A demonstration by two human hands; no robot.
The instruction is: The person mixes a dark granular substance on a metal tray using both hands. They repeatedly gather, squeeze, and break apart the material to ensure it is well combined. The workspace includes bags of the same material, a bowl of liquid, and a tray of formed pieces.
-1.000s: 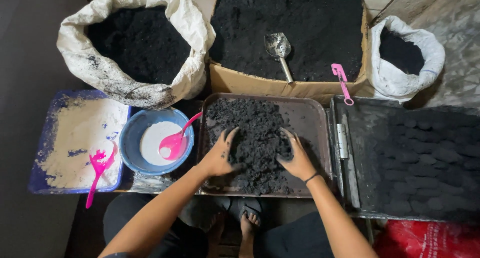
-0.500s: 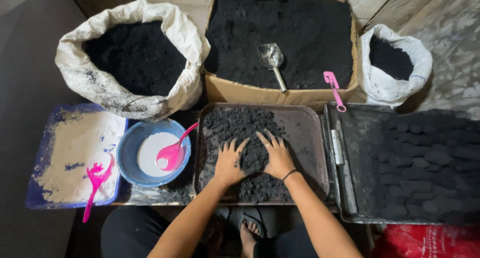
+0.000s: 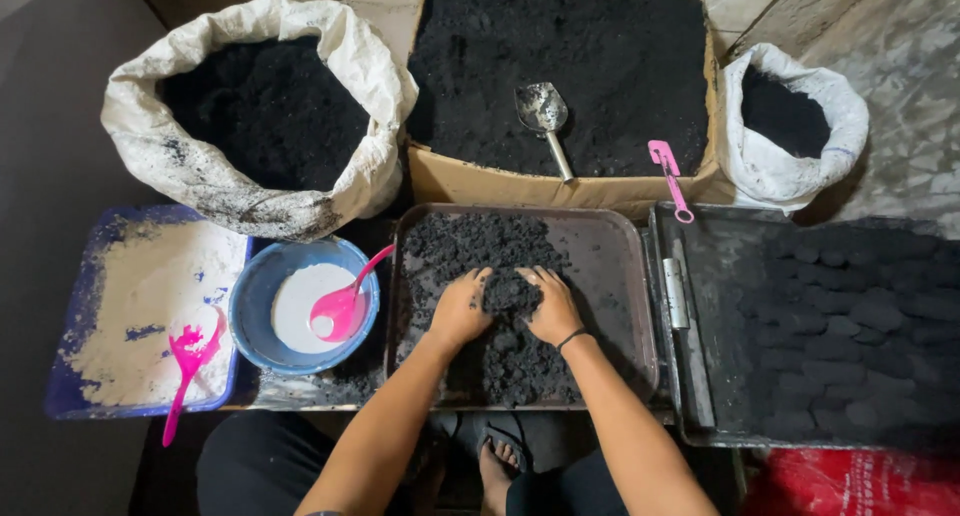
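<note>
Black crumbly mix (image 3: 500, 276) lay heaped in a dark metal tray (image 3: 620, 276). Left hand (image 3: 460, 311) and right hand (image 3: 550, 306) pressed side by side on one clump, fingers spread. Blue bowl (image 3: 255, 321) with pink spoon (image 3: 345, 306) stood left.

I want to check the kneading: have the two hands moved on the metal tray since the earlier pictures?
Yes. The left hand and right hand have drawn together toward the middle of the metal tray, fingers nearly meeting over the black clumps.
</note>
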